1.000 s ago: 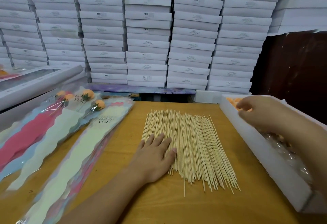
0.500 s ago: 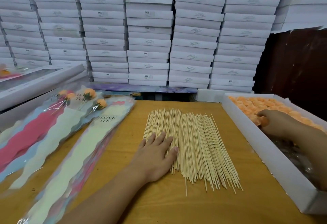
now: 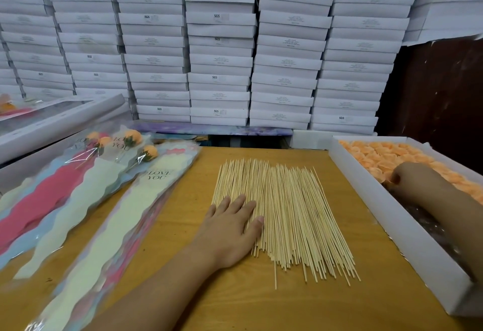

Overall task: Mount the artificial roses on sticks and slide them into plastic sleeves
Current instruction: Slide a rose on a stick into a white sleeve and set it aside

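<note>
Sticks fan over the wooden table — left hand flat on them, right hand's grip unclear — white boxes stacked behind.

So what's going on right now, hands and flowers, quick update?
Left hand flat on the sticks. Right hand down in the white box among the orange roses, grip hidden. Nothing in the way.
</note>
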